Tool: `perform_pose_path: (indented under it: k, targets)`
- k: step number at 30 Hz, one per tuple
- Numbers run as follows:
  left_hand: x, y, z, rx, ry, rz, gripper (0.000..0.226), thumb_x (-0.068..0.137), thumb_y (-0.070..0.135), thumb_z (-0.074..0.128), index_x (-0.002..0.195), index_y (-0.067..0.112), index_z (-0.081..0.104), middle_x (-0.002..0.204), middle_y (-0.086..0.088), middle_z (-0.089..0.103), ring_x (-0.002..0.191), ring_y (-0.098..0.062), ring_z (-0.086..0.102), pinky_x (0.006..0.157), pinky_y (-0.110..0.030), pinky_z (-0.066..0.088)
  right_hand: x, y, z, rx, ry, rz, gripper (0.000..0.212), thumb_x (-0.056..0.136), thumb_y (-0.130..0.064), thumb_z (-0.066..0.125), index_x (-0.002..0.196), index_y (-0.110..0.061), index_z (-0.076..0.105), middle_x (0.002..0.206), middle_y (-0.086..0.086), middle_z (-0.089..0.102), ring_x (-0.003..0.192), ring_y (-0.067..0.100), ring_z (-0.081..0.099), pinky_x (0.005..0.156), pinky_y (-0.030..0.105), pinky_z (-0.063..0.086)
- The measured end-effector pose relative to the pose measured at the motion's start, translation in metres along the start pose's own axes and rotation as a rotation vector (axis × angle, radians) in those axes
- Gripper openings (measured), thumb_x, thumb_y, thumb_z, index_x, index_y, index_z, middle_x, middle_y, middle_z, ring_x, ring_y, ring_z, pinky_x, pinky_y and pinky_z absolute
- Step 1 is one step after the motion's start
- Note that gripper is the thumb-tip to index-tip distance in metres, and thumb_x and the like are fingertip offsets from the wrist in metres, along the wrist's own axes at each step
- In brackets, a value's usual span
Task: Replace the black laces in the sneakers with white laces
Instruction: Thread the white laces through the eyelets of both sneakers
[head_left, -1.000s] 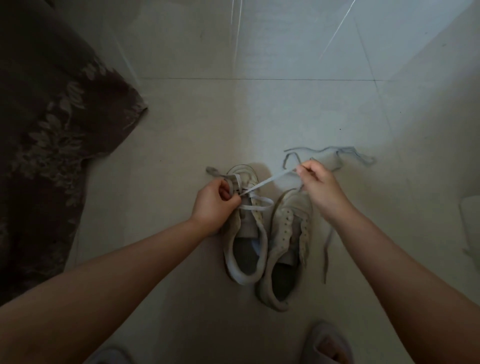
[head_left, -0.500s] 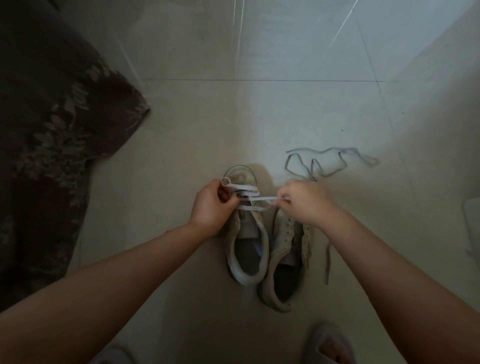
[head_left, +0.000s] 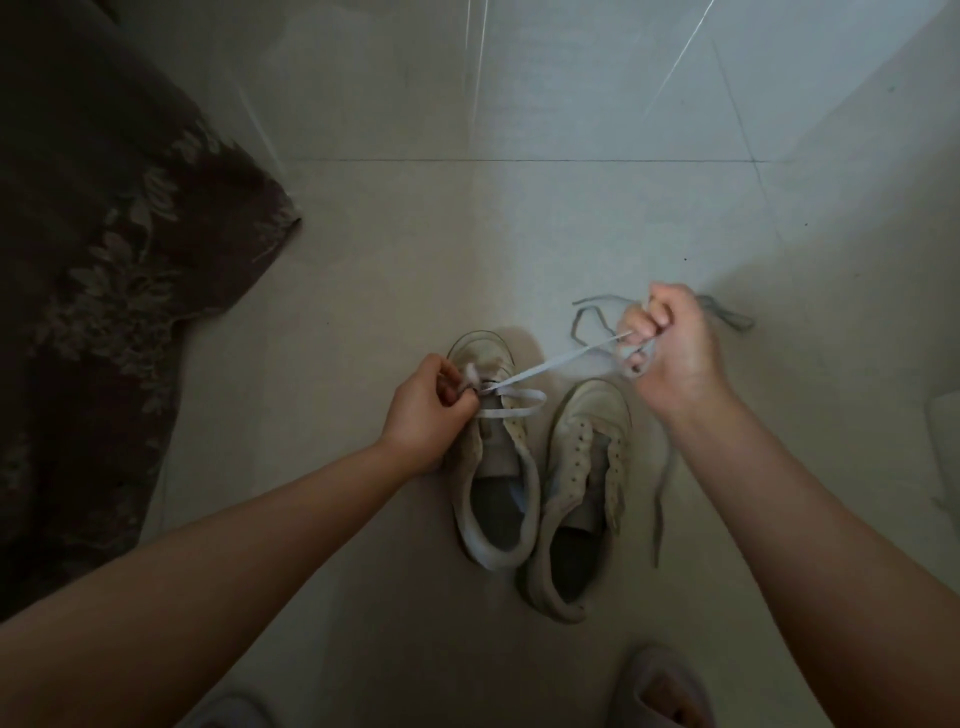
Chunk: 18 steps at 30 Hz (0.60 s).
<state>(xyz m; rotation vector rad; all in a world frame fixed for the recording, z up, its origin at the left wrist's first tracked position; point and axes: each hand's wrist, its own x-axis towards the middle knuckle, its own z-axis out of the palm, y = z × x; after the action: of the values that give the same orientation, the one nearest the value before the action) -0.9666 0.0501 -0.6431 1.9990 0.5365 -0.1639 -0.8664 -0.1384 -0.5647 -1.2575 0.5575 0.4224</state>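
Two pale sneakers stand side by side on the tiled floor, toes pointing away from me. The left sneaker (head_left: 496, 488) has a white lace (head_left: 545, 366) threaded through its front eyelets. My left hand (head_left: 428, 410) pinches one end of that lace at the shoe's toe end. My right hand (head_left: 675, 348) grips the other end and holds it taut, up and to the right. The right sneaker (head_left: 582, 483) has bare eyelets. A dark lace (head_left: 587, 322) lies looped on the floor behind my right hand. Another dark lace (head_left: 661, 499) trails beside the right sneaker.
A dark flowered cloth (head_left: 98, 291) covers the floor on the left. My slippered feet (head_left: 660, 691) show at the bottom edge. A pale object (head_left: 945, 447) sits at the right edge. Bare tile (head_left: 519, 234) stretches beyond the shoes.
My right hand has drawn the white lace from the left sneaker's eyelets up and to the right, pulling it taut. My left hand stays at the shoe's toe.
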Motion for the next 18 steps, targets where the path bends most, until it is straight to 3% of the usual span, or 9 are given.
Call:
perform_pose_path:
  k: [1,3,5,6,7,9,11,14,18]
  targets:
    - [0.000,-0.001,0.000,0.003,-0.001,0.001,0.014,0.083,0.015,0.065,0.088,0.013,0.052,0.066,0.005,0.051,0.058,-0.004,0.047,0.054,-0.010,0.037,0.003,-0.003,-0.003,-0.065,0.034,-0.041,0.044,0.093,-0.027,0.043,0.051,-0.023,0.032,0.041,-0.008,0.029,0.035,0.006,0.023,0.032,0.017,0.015]
    - [0.000,-0.001,0.000,0.001,-0.001,0.002,0.015,0.083,0.016,0.065,0.088,0.013,0.052,0.066,0.004,0.052,0.058,-0.005,0.047,0.054,-0.009,0.036,0.000,0.000,-0.004,-0.425,0.031,-0.106,0.038,0.094,-0.031,0.049,0.058,-0.022,0.041,0.042,-0.010,0.038,0.038,0.008,0.032,0.037,0.017,0.023]
    - [-0.001,-0.002,0.001,-0.007,-0.002,0.000,0.015,0.084,0.016,0.065,0.088,0.013,0.051,0.067,0.003,0.052,0.059,-0.007,0.047,0.054,-0.009,0.036,-0.006,0.014,-0.002,-0.950,-0.111,-0.158,0.027,0.090,-0.047,0.056,0.079,-0.023,0.057,0.067,-0.010,0.059,0.061,0.011,0.053,0.057,0.023,0.043]
    - [-0.001,-0.002,0.001,-0.007,-0.002,0.001,0.015,0.084,0.016,0.065,0.088,0.014,0.051,0.067,0.002,0.053,0.060,-0.008,0.048,0.053,-0.009,0.036,-0.008,0.022,-0.003,-1.221,-0.219,-0.200,0.032,0.085,-0.055,0.058,0.088,-0.024,0.061,0.081,-0.008,0.062,0.075,0.012,0.058,0.068,0.027,0.048]
    - [-0.001,-0.002,0.001,-0.005,-0.002,0.004,0.015,0.084,0.016,0.065,0.088,0.014,0.050,0.068,0.002,0.053,0.060,-0.009,0.048,0.053,-0.009,0.036,-0.009,0.029,-0.004,-1.471,-0.313,-0.231,0.035,0.081,-0.059,0.060,0.088,-0.025,0.063,0.087,-0.007,0.063,0.083,0.012,0.060,0.075,0.030,0.049]
    - [-0.002,-0.002,0.001,-0.001,-0.009,0.011,0.016,0.085,0.017,0.065,0.089,0.014,0.050,0.069,0.001,0.054,0.062,-0.009,0.049,0.054,-0.009,0.037,-0.009,0.034,-0.003,-1.783,-0.386,-0.277,0.031,0.080,-0.058,0.061,0.074,-0.028,0.063,0.082,-0.007,0.063,0.084,0.014,0.062,0.072,0.028,0.049]
    - [-0.002,-0.003,0.000,0.010,-0.015,0.017,0.016,0.085,0.019,0.065,0.089,0.014,0.050,0.069,0.002,0.054,0.062,-0.009,0.049,0.054,-0.009,0.037,-0.007,0.034,-0.003,-1.807,-0.438,-0.266,0.045,0.082,-0.062,0.056,0.066,-0.020,0.061,0.070,-0.004,0.058,0.072,0.014,0.059,0.062,0.027,0.042]
    - [-0.001,-0.004,-0.001,0.039,-0.018,0.025,0.017,0.085,0.020,0.065,0.091,0.015,0.050,0.069,0.003,0.054,0.060,-0.006,0.049,0.052,-0.008,0.037,-0.015,0.030,0.003,-1.546,-0.533,-0.177,0.071,0.070,-0.079,0.047,0.068,-0.010,0.063,0.062,-0.001,0.051,0.059,0.012,0.051,0.058,0.028,0.035]
    - [0.000,-0.005,0.001,0.038,-0.019,0.020,0.018,0.085,0.022,0.066,0.092,0.015,0.051,0.070,0.002,0.055,0.061,-0.008,0.050,0.053,-0.010,0.037,-0.024,0.033,0.008,-1.605,-0.644,-0.177,0.025,0.079,-0.055,0.064,0.071,-0.032,0.068,0.079,-0.014,0.064,0.078,0.004,0.058,0.065,0.025,0.042]
